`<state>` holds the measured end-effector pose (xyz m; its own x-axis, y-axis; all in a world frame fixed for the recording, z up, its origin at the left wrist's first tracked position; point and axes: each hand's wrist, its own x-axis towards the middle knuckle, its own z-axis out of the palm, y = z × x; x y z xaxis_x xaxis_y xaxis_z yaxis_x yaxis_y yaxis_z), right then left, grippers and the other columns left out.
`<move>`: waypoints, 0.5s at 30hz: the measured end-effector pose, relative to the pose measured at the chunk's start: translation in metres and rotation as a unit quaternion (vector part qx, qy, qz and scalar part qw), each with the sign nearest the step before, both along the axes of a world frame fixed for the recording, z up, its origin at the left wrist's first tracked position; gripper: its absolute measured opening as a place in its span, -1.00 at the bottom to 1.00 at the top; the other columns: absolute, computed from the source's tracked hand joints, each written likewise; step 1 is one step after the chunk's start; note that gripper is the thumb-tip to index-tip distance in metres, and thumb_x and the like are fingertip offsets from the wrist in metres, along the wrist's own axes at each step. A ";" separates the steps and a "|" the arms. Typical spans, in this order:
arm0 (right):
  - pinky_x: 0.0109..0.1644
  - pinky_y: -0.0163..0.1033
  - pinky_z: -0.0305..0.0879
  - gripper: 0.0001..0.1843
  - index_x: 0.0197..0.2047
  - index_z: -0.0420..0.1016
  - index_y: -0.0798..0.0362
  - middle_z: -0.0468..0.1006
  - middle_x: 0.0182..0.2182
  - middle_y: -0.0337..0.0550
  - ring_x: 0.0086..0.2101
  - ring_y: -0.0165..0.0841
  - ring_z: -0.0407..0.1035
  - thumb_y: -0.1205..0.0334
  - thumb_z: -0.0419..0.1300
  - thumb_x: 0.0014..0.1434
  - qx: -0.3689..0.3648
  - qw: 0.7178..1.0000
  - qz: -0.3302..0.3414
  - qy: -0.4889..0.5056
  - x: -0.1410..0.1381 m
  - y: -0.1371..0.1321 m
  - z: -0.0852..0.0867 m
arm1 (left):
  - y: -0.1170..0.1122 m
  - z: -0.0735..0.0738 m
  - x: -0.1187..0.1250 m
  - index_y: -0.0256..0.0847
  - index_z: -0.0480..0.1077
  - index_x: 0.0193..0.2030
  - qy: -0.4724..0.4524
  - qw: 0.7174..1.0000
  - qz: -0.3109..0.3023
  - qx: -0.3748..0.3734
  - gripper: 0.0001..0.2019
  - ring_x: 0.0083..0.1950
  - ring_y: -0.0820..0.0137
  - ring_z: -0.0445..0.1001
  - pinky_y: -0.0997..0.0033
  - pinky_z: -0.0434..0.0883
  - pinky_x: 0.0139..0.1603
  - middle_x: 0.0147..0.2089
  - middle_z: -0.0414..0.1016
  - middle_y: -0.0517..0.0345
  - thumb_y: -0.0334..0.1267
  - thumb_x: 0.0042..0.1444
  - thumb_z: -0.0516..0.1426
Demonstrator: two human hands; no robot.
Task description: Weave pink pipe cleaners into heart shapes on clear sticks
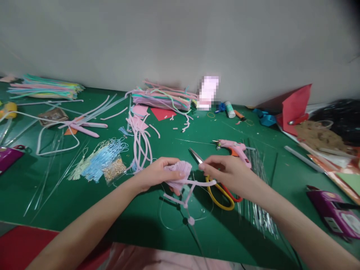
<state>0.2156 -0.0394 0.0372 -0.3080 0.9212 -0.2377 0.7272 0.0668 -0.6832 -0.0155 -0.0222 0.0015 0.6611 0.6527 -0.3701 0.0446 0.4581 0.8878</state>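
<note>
A person's left hand (154, 174) grasps a ridged pale lilac pipe-cleaner piece (185, 168), the thumb pressed on top. One loose stem (201, 183) juts from it toward the right hand (229, 169). The right fingers curl over scissors (196, 155) with yellow and red handles; whether they grip them, I cannot tell. Just beyond the right fingers lies a pink glue gun (237, 148). Left of the left fingers are pale blue tassels (99, 159) and a clear bag of small gold-coloured pieces (114, 169).
</note>
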 end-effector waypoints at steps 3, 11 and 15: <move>-0.41 -0.31 0.28 -0.60 -0.35 0.47 0.07 0.53 -0.44 -0.16 -0.47 -0.41 0.38 -0.12 0.12 0.17 -0.123 0.973 -0.007 0.194 -0.015 0.009 -0.003 | 0.000 -0.001 0.000 -0.30 0.44 -0.22 -0.011 1.000 -0.009 -0.001 -0.74 -0.50 0.39 0.56 0.47 0.50 -0.45 -0.38 0.56 0.14 -0.18 0.01 0.29; -0.42 -0.35 0.21 -0.73 -0.37 0.47 0.09 0.46 -0.51 -0.25 -0.48 -0.46 0.30 0.03 0.24 0.11 -0.096 0.972 0.011 0.216 -0.020 0.013 -0.017 | 0.000 -0.003 0.001 -0.30 0.45 -0.23 0.003 1.000 -0.003 -0.006 -0.75 -0.52 0.41 0.55 0.51 0.47 -0.48 -0.39 0.55 0.15 -0.18 0.02 0.29; -0.47 -0.35 0.11 -0.75 -0.42 0.45 0.09 0.43 -0.55 -0.26 -0.52 -0.47 0.22 0.09 0.18 0.17 0.016 0.989 0.012 0.149 -0.025 0.008 -0.018 | 0.001 -0.004 0.001 -0.29 0.43 -0.23 0.003 1.000 -0.011 0.001 -0.74 -0.56 0.44 0.53 0.49 0.47 -0.49 -0.34 0.57 0.11 -0.14 0.03 0.27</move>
